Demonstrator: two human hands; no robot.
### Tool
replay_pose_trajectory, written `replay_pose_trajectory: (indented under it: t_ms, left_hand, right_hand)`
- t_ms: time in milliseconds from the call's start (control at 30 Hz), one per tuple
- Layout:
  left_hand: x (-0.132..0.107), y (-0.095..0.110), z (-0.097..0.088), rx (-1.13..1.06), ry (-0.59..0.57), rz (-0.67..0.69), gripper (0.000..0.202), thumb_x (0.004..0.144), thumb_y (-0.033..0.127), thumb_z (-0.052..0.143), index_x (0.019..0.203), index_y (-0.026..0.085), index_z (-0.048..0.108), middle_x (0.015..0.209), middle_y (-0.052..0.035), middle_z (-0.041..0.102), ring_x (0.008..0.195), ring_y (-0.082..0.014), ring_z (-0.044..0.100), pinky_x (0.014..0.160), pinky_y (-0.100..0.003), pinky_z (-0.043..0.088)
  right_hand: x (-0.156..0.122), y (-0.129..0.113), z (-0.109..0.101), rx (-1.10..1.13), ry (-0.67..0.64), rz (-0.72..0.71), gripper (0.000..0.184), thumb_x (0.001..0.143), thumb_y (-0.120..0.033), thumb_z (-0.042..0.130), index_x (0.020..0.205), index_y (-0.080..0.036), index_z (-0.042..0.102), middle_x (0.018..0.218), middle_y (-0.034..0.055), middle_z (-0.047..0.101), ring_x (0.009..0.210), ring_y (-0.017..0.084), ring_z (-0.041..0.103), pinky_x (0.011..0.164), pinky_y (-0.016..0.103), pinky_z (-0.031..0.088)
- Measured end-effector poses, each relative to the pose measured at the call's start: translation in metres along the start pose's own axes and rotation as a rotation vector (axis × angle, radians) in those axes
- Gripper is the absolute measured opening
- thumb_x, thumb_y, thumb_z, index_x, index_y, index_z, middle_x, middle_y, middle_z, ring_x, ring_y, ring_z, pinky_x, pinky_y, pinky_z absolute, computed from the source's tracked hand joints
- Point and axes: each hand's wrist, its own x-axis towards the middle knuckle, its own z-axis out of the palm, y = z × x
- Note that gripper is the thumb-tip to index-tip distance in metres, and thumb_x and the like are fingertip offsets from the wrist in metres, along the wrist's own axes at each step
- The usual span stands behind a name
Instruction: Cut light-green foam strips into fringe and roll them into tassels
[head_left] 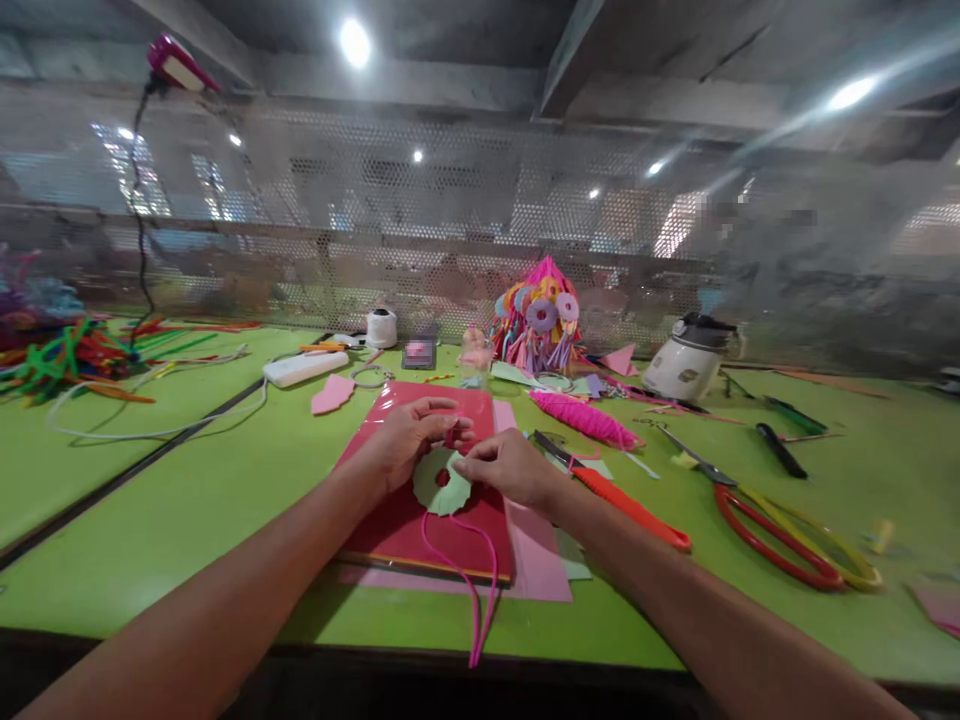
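Observation:
A pale green scalloped paper ring (429,492) with a round hole is held just above a red folder-like sheet (397,540). My right hand (517,468) pinches the ring's right edge between thumb and finger. At the ring's upper left, my left hand (409,438) has its fingers curled round a bit of pink cord by the top edge; how firmly is hard to see. Two strands of pink cord (491,555) hang from the ring's lower edge, over the sheet and toward the table's front edge. Pink paper (536,560) lies under the red sheet.
Right of my hands lie an orange-handled cutter (630,508), scissors (776,535) and a bundle of magenta yarn (585,418). Behind stand a tasselled pile of paper rings (540,320) and a white kettle (684,365). A white power strip (306,369) lies at left.

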Motion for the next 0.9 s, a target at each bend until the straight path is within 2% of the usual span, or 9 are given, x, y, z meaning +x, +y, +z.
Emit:
replay_pose_trajectory:
  t_ms: [100,267,433,533,700,900]
  left_hand:
    - [-0.002,0.002,0.003,0.019,0.015,0.013,0.022,0.069,0.009,0.063,0.090,0.013,0.055,0.077,-0.0094,0.069,0.066,-0.0173,0.065,0.060,-0.028,0.052]
    - [-0.004,0.006,0.006,0.041,0.018,0.034,0.024,0.069,0.012,0.064,0.092,0.014,0.057,0.076,-0.0065,0.069,0.061,-0.0147,0.064,0.057,-0.026,0.051]
    - [-0.005,0.005,0.008,0.093,-0.016,0.080,0.028,0.066,0.020,0.070,0.091,0.015,0.059,0.075,-0.0028,0.068,0.062,-0.0123,0.062,0.057,-0.022,0.049]
    - [-0.006,0.002,0.012,0.115,-0.055,0.063,0.028,0.065,0.023,0.071,0.089,0.014,0.060,0.074,-0.0032,0.068,0.063,-0.0131,0.062,0.059,-0.024,0.048]
    - [-0.007,-0.002,0.015,0.146,-0.121,0.051,0.025,0.064,0.023,0.072,0.083,0.014,0.058,0.069,-0.0015,0.067,0.062,-0.0142,0.062,0.060,-0.025,0.047]
    - [-0.007,-0.003,0.015,0.104,-0.142,0.038,0.021,0.070,0.029,0.066,0.082,0.015,0.057,0.074,-0.0038,0.068,0.067,-0.0157,0.063,0.062,-0.026,0.047]
  right_hand:
    - [0.000,-0.003,-0.004,0.086,-0.001,-0.036,0.034,0.073,-0.039,0.059,0.053,-0.011,0.064,0.045,-0.0036,0.047,0.046,0.007,0.037,0.048,0.023,0.028]
    - [0.001,-0.007,-0.004,0.571,-0.039,0.133,0.030,0.066,-0.042,0.068,0.066,-0.012,0.065,0.060,0.0019,0.060,0.053,0.010,0.050,0.052,0.024,0.038]
    - [0.003,-0.014,0.001,0.820,0.040,0.147,0.031,0.071,-0.046,0.064,0.066,-0.015,0.065,0.062,0.0019,0.063,0.055,0.011,0.053,0.055,0.024,0.043]
    - [0.005,-0.014,0.001,0.870,0.076,0.140,0.033,0.068,-0.047,0.065,0.060,-0.015,0.062,0.056,-0.0002,0.059,0.052,0.010,0.051,0.055,0.024,0.043]
    - [0.010,-0.008,0.001,0.843,0.217,0.040,0.033,0.053,-0.041,0.077,0.050,-0.014,0.057,0.049,-0.0053,0.050,0.052,0.008,0.048,0.059,0.024,0.043]
    - [0.011,-0.007,0.000,0.731,0.249,-0.020,0.034,0.060,-0.040,0.073,0.046,-0.014,0.055,0.044,-0.0062,0.044,0.045,0.006,0.040,0.049,0.024,0.035]
